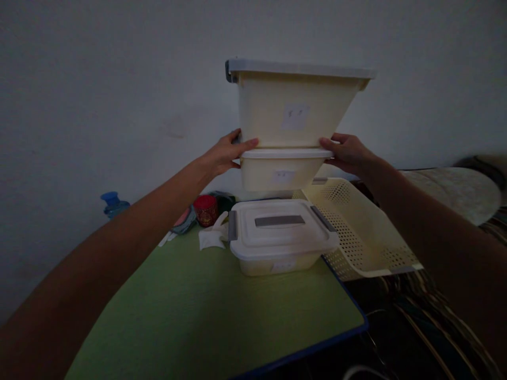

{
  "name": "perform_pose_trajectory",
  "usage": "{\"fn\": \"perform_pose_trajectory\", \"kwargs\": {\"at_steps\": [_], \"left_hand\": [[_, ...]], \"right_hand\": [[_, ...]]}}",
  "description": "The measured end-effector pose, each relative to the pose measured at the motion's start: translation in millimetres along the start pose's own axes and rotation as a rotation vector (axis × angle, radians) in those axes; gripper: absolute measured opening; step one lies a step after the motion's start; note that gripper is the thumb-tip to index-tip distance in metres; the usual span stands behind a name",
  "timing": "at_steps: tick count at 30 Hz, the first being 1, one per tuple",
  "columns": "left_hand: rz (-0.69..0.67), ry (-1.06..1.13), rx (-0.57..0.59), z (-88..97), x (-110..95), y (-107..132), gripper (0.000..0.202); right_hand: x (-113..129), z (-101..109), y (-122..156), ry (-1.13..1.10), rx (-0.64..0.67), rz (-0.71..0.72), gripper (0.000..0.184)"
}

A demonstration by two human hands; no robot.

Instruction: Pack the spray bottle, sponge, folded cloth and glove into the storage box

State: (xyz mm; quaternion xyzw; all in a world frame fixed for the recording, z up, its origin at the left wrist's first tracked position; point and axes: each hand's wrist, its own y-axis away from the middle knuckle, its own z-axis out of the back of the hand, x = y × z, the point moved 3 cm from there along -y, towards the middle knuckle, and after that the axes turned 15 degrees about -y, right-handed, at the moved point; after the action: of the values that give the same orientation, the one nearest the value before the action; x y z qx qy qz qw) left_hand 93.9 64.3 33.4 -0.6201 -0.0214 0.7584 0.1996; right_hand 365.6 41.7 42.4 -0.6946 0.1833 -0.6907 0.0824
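Both my hands hold a stack of two cream plastic boxes in the air against the wall. The big upper box [295,105] has a grey lid and a small label. Under it is a smaller lidded box [282,171]. My left hand [225,154] grips the left side where the two boxes meet, thumb lying across the front. My right hand [350,153] grips the right side the same way. Below the stack, a third white lidded box [277,240] with grey clips rests on the green table [206,316].
A cream perforated basket [356,232] leans at the table's right edge. A red tin [206,209], white cloth [212,236] and blue bottle cap [113,203] sit at the back left. Striped fabric [428,327] lies to the right.
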Motion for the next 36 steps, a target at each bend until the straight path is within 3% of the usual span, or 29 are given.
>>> {"fn": "perform_pose_trajectory", "kwargs": {"at_steps": [5,10,15,21,26,36], "left_hand": [[0.056,-0.002,0.070,-1.3,-15,26,0.054],[0.131,-0.008,0.087,-3.4,-17,52,0.048],[0.178,-0.004,0.082,-5.6,-19,76,0.054],[0.202,-0.005,0.083,-6.8,-19,100,0.045],[0.194,0.048,0.142,-8.4,-16,110,0.034],[0.161,-0.031,0.117,-11.5,-8,117,0.046]], "right_hand": [[20,-1,27,0.027,-0.004,-0.040,0.019],[32,-5,60,0.063,-0.032,-0.127,0.020],[33,-4,82,0.099,0.002,-0.175,0.020],[27,1,96,0.070,0.098,-0.179,0.022],[26,-1,108,0.092,0.050,-0.209,0.021],[14,2,114,0.104,0.006,-0.179,0.017]]}}
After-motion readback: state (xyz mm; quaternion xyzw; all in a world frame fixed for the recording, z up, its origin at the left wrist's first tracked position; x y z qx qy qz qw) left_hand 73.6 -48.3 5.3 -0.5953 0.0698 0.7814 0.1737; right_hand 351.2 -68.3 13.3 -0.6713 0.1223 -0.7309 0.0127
